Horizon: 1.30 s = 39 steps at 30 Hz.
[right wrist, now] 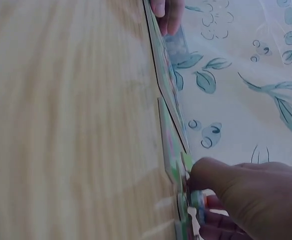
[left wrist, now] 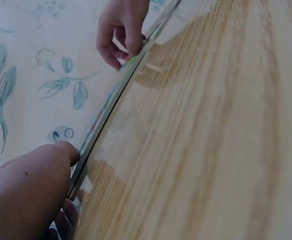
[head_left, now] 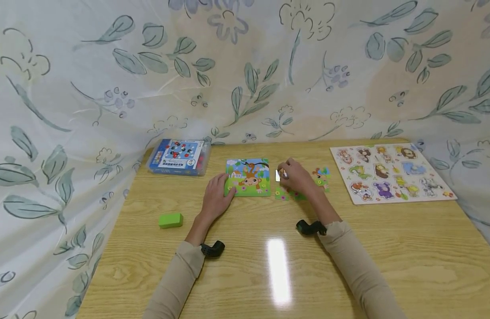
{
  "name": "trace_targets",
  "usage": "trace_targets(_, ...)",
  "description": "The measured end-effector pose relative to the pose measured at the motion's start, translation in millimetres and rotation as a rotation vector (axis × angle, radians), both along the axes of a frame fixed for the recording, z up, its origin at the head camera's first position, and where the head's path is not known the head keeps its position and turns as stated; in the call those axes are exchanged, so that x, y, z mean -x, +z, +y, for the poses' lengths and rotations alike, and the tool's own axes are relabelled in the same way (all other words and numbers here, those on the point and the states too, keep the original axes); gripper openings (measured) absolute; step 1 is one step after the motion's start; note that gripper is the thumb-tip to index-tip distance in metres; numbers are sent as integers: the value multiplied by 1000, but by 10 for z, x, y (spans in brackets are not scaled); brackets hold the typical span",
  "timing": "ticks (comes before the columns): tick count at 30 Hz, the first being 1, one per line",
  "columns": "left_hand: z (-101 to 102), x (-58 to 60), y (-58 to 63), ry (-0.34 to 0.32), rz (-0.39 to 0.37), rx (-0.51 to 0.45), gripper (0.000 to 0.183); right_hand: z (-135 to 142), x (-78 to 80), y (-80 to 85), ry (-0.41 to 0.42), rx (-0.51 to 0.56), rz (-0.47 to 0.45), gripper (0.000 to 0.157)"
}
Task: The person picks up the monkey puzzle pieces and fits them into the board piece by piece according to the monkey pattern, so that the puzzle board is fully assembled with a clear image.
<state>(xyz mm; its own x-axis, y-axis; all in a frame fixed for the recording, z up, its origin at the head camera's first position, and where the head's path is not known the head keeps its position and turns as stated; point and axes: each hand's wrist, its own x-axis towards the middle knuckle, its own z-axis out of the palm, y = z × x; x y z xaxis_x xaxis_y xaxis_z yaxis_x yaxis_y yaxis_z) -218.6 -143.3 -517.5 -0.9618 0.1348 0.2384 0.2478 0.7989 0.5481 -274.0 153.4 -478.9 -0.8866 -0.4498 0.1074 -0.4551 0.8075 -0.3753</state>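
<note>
A square picture of a hanging monkey point(head_left: 249, 177) lies flat on the table. My left hand point(head_left: 217, 195) grips its left side, the thumb over the lower left corner and the fingers along the edge. In the left wrist view the board shows edge-on, under the left thumb point(left wrist: 66, 152). Right of the picture, my right hand point(head_left: 296, 177) pinches a small puzzle piece point(right wrist: 198, 201), mostly covered by the fingers. Loose puzzle pieces point(head_left: 282, 194) lie under and around that hand, with others point(head_left: 321, 177) at its right. A shiny piece point(head_left: 278, 176) reflects light beside the fingertips.
A clear plastic box with a blue label point(head_left: 179, 157) stands at the back left. A green block point(head_left: 171, 220) lies left of the left forearm. At the right is a white board of animal shapes point(head_left: 392, 173). A flowered cloth point(head_left: 245, 71) hangs behind the table.
</note>
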Motion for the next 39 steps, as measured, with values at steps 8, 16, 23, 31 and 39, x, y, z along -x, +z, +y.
trace_targets(8,-1,-19,-24,1,-5,12,55,-51,-57,-11,-30,-76,23,37)
trace_targets(16,1,-24,-31,2,0,4,55,-82,-98,22,-24,-25,73,35)
trace_targets(23,-3,-19,-31,2,0,22,55,-185,-116,69,3,24,69,32)
trace_targets(31,4,-16,11,-5,9,34,56,-425,-120,167,33,49,44,32)
trace_targets(39,17,-17,22,-1,-1,60,57,-804,-85,238,120,101,4,32)
